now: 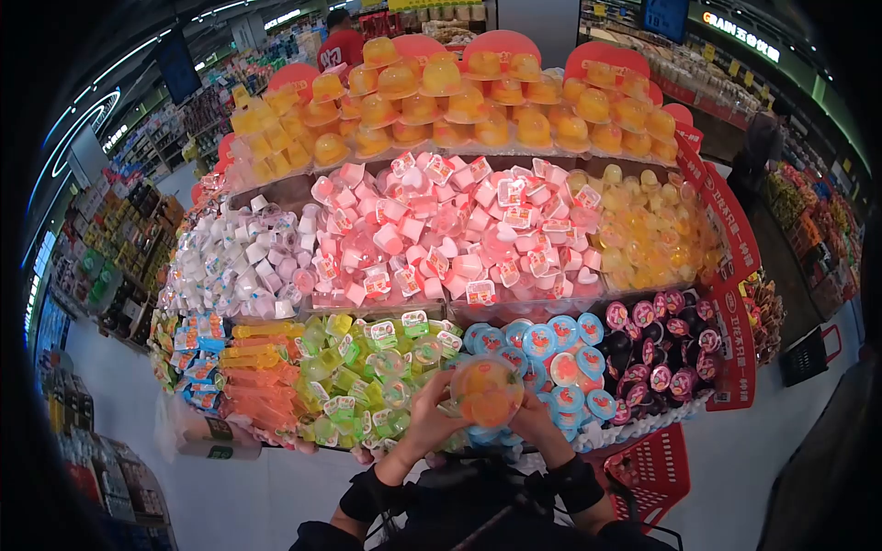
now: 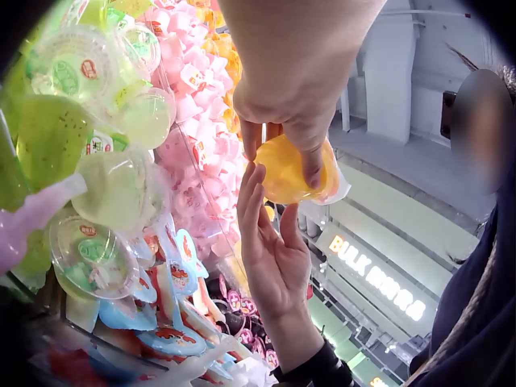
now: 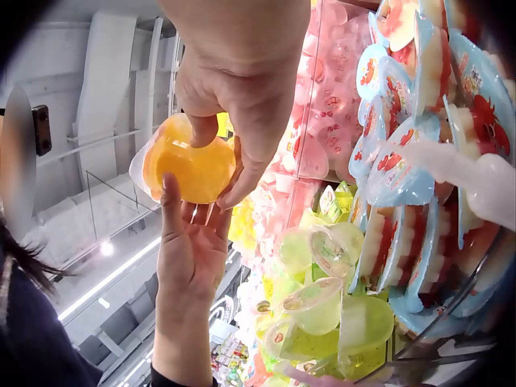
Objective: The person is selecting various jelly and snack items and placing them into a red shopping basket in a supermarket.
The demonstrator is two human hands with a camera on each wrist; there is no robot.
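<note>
A clear cup of orange jelly (image 1: 487, 390) is held up in front of a shop display, between both hands. My left hand (image 1: 441, 409) grips its left side; in the left wrist view the left hand (image 2: 282, 149) pinches the orange jelly cup (image 2: 294, 171) from above. My right hand (image 1: 533, 413) holds the right side, and in the right wrist view its thumb and fingers (image 3: 222, 161) curl round the cup (image 3: 189, 168). In each wrist view the other hand lies against the cup with its fingers stretched up.
The tiered stand holds orange cups (image 1: 459, 101) on top, then white (image 1: 239, 262), pink (image 1: 441, 230) and yellow (image 1: 648, 230) ones. Lower bins hold green (image 1: 367, 376), blue-lidded (image 1: 560, 358) and dark purple (image 1: 657, 349) cups. A red basket (image 1: 657, 468) stands at my right.
</note>
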